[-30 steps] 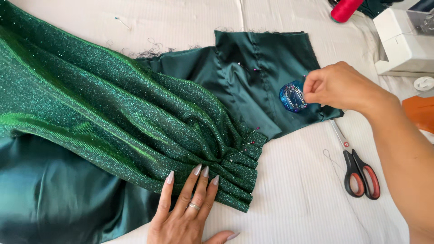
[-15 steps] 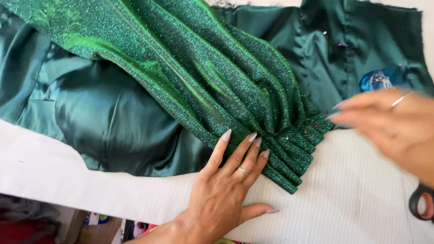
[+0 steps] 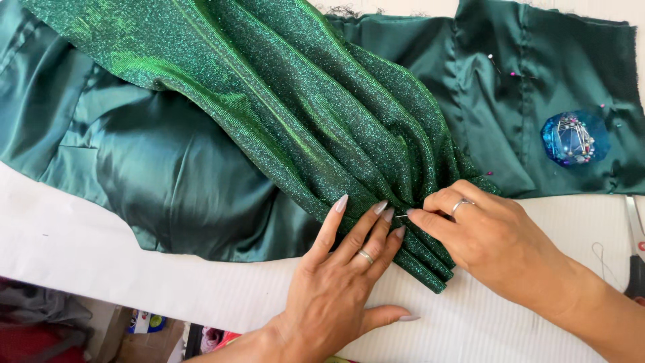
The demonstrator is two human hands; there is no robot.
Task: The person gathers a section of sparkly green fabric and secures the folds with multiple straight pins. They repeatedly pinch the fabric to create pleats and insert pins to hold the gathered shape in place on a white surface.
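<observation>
A glittery green pleated fabric [image 3: 282, 114] lies gathered over a dark green satin garment [image 3: 168, 181] on a white table [image 3: 80, 262]. My left hand [image 3: 339, 269] presses flat on the gathered pleat ends, fingers spread. My right hand [image 3: 494, 242] pinches a thin pin [image 3: 401, 216] between thumb and forefinger, its tip at the pleats beside my left fingertips. A blue round pin holder [image 3: 574, 138] full of pins rests on the satin at the right.
Scissors [image 3: 635, 262] lie at the right edge of the table. A loose thread [image 3: 601, 259] lies near them. Several pins [image 3: 500, 67] stick in the satin bodice at top right. Below the table's near edge, clutter shows on the floor [image 3: 144, 323].
My right hand left the pin holder and came down to the pleat ends with a pin. The view shifted left and closer. My left hand stayed pressed on the pleats.
</observation>
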